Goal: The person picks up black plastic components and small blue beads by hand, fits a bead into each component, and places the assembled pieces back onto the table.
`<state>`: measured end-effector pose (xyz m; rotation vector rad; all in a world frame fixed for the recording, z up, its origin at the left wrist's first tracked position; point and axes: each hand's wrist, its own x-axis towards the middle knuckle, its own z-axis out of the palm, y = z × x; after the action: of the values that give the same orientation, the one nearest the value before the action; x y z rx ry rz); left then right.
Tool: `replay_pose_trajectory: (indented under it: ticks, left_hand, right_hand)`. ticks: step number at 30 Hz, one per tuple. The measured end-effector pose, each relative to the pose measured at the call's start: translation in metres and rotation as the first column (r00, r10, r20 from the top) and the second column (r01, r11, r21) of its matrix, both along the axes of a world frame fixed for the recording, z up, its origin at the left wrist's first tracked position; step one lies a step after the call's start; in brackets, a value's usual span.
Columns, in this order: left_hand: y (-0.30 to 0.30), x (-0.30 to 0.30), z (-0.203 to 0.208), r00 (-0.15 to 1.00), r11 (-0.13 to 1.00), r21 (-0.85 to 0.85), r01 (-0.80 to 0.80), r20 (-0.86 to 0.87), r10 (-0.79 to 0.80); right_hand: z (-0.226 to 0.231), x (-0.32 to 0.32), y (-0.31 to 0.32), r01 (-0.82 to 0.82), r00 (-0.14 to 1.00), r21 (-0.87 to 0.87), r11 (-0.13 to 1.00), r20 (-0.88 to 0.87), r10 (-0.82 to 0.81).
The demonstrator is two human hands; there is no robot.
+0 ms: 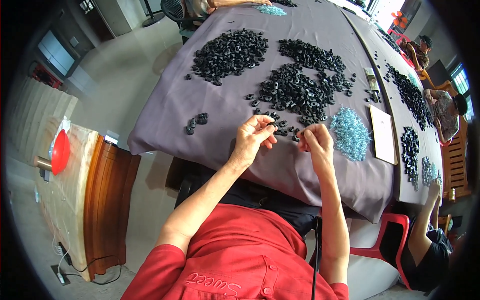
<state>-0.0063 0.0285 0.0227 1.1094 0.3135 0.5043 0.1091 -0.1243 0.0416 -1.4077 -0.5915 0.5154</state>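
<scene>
My left hand (pixel 252 136) is closed in a pinch above the near edge of the cloth-covered table, with a small black plastic part (pixel 272 124) between thumb and fingertips. Just to its right, my right hand (pixel 317 140) is also pinched; what its fingertips hold, if anything, is too small to make out. The two hands are apart. Beyond them spreads a large heap of similar black parts (pixel 295 92), with some loose ones near my fingers. Beside my right hand lies a pile of small clear bluish pieces (pixel 351 134).
Another black heap (pixel 230 52) lies at the far left, and a few stray parts (pixel 196 121) sit nearer. A pale flat board (pixel 382 134) lies right of the bluish pile. Other people (pixel 446 111) sit along the right side. A wooden cabinet (pixel 107 200) stands at left.
</scene>
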Motion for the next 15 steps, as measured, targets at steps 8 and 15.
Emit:
replay_pose_trajectory:
  ticks: [8, 15]
  left_hand:
    - [-0.036, 0.022, -0.003, 0.979, 0.959, -0.199, 0.200, 0.002, -0.204]
    - [-0.046, 0.028, -0.006, 0.986, 0.986, -0.050, 0.159, -0.049, -0.161]
  right_hand:
    - [-0.019, -0.021, -0.026, 0.057, 0.990, 0.075, 0.996, -0.129, -0.047]
    - [-0.021, -0.028, -0.022, 0.033, 0.999, 0.099, 0.994, -0.027, -0.031]
